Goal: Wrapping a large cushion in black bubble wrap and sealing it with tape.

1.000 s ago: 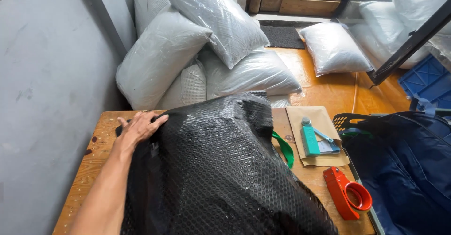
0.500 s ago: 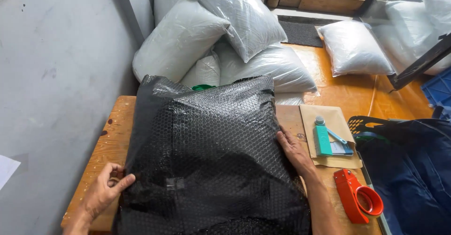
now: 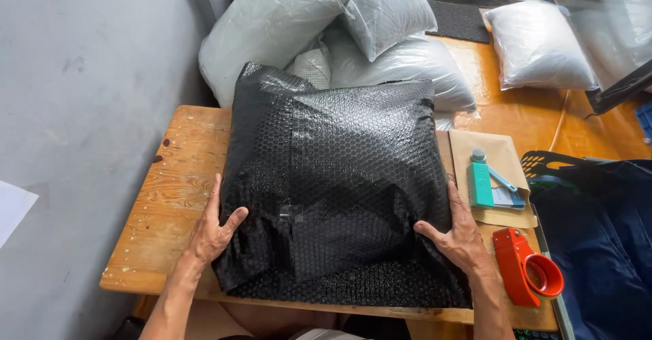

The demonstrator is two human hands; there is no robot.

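A large parcel wrapped in black bubble wrap [image 3: 336,177] lies flat on the wooden table [image 3: 170,190]. My left hand [image 3: 212,228] presses against its near left edge, thumb on top of the wrap. My right hand [image 3: 458,235] holds the near right edge, thumb spread over the wrap. A loose flap of bubble wrap runs along the parcel's front edge between my hands.
A red tape dispenser [image 3: 526,266] lies by my right hand. Beyond it a teal tool [image 3: 481,179] rests on brown envelopes [image 3: 499,160]. Clear-bagged white pillows [image 3: 380,34] are piled behind the table. A grey wall [image 3: 81,75] stands left; dark blue fabric [image 3: 604,245] lies right.
The parcel has gone from tilted up to lying flat on the table. My left hand moved from its far corner to the near left edge; my right hand came in on the right edge.
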